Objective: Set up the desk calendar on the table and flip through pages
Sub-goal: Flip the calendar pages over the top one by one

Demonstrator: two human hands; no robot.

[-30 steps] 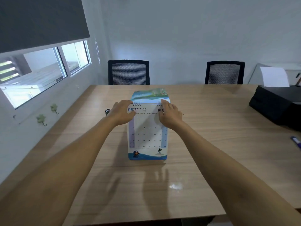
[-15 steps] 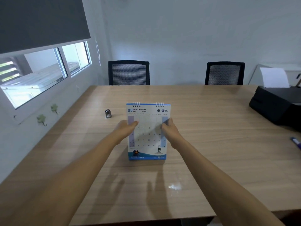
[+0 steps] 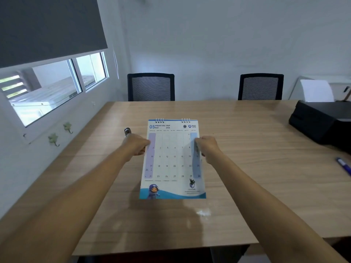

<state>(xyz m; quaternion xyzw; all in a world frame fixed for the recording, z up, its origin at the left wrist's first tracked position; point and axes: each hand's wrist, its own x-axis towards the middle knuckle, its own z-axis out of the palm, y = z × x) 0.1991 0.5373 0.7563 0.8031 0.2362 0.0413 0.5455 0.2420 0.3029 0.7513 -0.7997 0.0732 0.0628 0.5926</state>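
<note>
The desk calendar point(image 3: 172, 160) shows its white May page with a blue wave and a cartoon figure at the bottom and wire rings along the top. I hold it by both side edges, lifted and tilted toward me over the wooden table point(image 3: 247, 168). My left hand point(image 3: 135, 146) pinches the left edge at mid height. My right hand point(image 3: 208, 148) pinches the right edge opposite. The calendar's back and stand are hidden behind the page.
A small dark metal clip point(image 3: 127, 130) lies just beyond my left hand. A black printer point(image 3: 321, 122) with white paper sits at the right edge, a blue pen point(image 3: 344, 166) near it. Two black chairs point(image 3: 151, 87) stand at the far side. A wall with a window runs along the left.
A page was flipped over the rings, leaving the May page flat. My hands slid from the top down to the side edges, and the calendar has risen and come closer to me.
</note>
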